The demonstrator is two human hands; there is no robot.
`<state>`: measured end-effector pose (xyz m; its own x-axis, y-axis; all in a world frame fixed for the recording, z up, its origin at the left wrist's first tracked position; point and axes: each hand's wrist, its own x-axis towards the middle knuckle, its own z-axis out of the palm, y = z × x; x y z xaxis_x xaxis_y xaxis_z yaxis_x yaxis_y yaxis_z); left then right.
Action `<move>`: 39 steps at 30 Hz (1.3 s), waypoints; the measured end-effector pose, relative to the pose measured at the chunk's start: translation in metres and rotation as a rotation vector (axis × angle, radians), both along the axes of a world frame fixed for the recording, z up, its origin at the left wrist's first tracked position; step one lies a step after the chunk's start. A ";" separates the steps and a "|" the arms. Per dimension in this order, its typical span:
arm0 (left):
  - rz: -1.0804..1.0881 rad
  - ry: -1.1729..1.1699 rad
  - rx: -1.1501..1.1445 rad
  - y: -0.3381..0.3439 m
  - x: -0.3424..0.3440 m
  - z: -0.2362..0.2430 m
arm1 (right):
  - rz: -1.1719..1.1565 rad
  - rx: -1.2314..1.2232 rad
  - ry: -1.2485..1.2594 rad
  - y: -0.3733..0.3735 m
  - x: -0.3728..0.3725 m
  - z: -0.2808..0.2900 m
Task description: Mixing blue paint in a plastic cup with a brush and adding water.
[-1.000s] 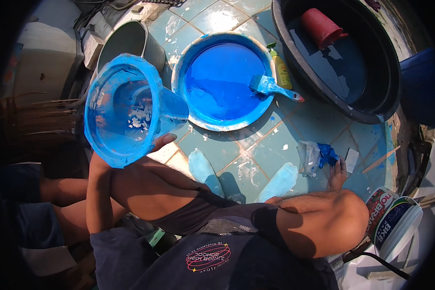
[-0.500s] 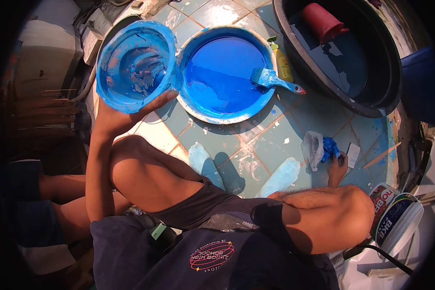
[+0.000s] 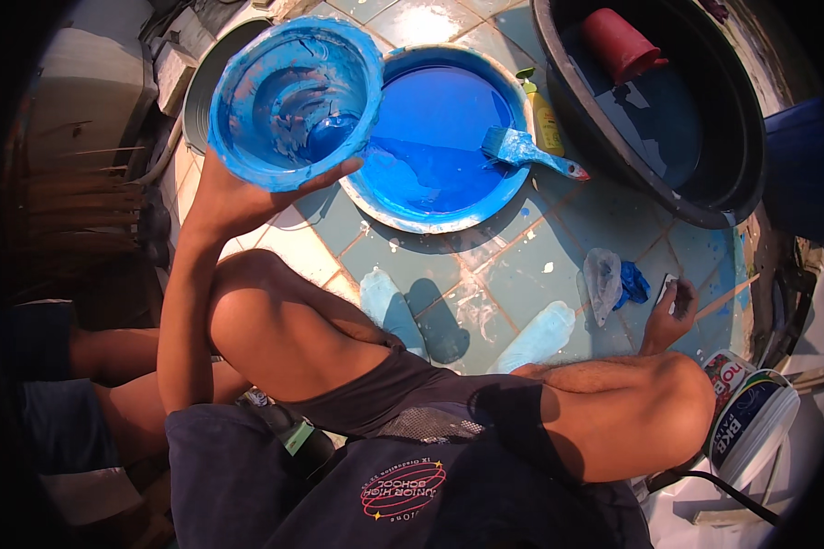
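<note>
My left hand point(image 3: 243, 199) grips a paint-smeared blue tub point(image 3: 288, 82) by its lower side, holding it tilted over the left edge of the round basin point(image 3: 435, 220). A little blue paint pools inside the tub. Bright blue paint point(image 3: 439, 119) lies in the basin. Across its right rim rests a wide paintbrush point(image 3: 529, 151), its bristles coated in blue. Low on the right, my right hand point(image 3: 673, 311) has curled fingers on a small white flat object point(image 3: 666, 287), partly covered by them. Beside it lie a clear plastic bag point(image 3: 602, 279) and crumpled blue plastic point(image 3: 632, 284).
A large black tub point(image 3: 742, 174) at the far right contains dark water and a red dipper point(image 3: 618, 46). A yellow bottle point(image 3: 547, 123) stands between tub and basin. Paint pails point(image 3: 751, 412) are by my right knee. Another person's legs point(image 3: 110, 357) show at left.
My left hand has brought the blue tub right, nearer and partly over the basin. My right hand has left the crumpled blue plastic and moved right onto the small white object.
</note>
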<state>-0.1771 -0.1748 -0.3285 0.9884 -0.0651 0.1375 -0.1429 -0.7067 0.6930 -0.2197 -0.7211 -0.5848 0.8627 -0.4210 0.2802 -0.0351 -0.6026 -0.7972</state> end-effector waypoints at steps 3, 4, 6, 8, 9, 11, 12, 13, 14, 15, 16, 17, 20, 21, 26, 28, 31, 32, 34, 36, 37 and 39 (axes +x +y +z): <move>0.027 -0.009 -0.039 0.005 0.008 -0.002 | 0.249 0.275 0.001 0.039 0.053 0.021; 0.042 0.004 -0.036 0.008 0.012 -0.001 | 0.301 0.325 0.150 0.055 0.068 0.030; 0.032 0.021 -0.016 0.018 0.017 -0.008 | 0.402 0.426 0.505 0.090 0.096 0.041; 0.008 0.029 0.073 0.032 0.013 -0.014 | 0.520 0.546 0.856 0.129 0.117 0.031; 0.015 0.046 0.052 0.036 0.012 -0.018 | 0.568 0.588 0.990 0.141 0.124 0.028; -0.022 -0.020 0.020 0.044 0.012 -0.028 | 0.564 0.591 1.054 0.157 0.130 0.026; -0.048 -0.059 -0.008 0.046 0.009 -0.030 | 0.563 0.600 1.147 0.163 0.130 0.027; -0.051 -0.045 -0.006 0.049 0.010 -0.029 | 0.601 0.570 1.114 0.172 0.132 0.032; -0.043 -0.044 -0.008 0.054 0.012 -0.031 | 0.605 0.565 1.118 0.176 0.139 0.030; -0.085 -0.091 0.042 0.059 0.018 -0.036 | 0.687 0.490 1.096 0.177 0.149 0.028; -0.127 -0.139 0.092 0.062 0.023 -0.041 | 0.767 0.415 1.073 0.178 0.161 0.026; -0.123 -0.155 0.076 0.063 0.025 -0.045 | 0.756 0.432 1.099 0.185 0.172 0.028; -0.117 -0.148 0.104 0.070 0.028 -0.054 | 0.422 0.619 0.940 0.204 0.185 0.034; -0.088 -0.128 0.137 0.078 0.015 -0.048 | 0.413 0.663 0.936 0.228 0.184 0.026; -0.136 -0.105 -0.019 0.064 0.028 -0.055 | 0.543 0.370 0.684 0.209 0.194 0.009; -0.132 -0.095 -0.018 0.069 0.026 -0.057 | 0.597 0.332 0.629 0.220 0.193 0.018; -0.139 -0.086 -0.009 0.074 0.024 -0.058 | 0.689 0.186 0.517 0.239 0.201 0.017; -0.149 -0.089 0.000 0.076 0.023 -0.057 | 0.802 0.049 0.395 0.247 0.206 0.015; -0.164 -0.074 -0.030 0.076 0.026 -0.058 | 0.864 -0.110 0.302 0.262 0.216 0.037; -0.167 -0.049 -0.038 0.074 0.026 -0.058 | 1.154 -0.493 -0.072 0.284 0.222 0.046; -0.167 -0.048 -0.028 0.074 0.026 -0.057 | 1.155 -0.498 -0.074 0.293 0.223 0.048; -0.158 -0.047 -0.014 0.076 0.026 -0.057 | 1.315 -0.617 -0.082 0.311 0.223 0.048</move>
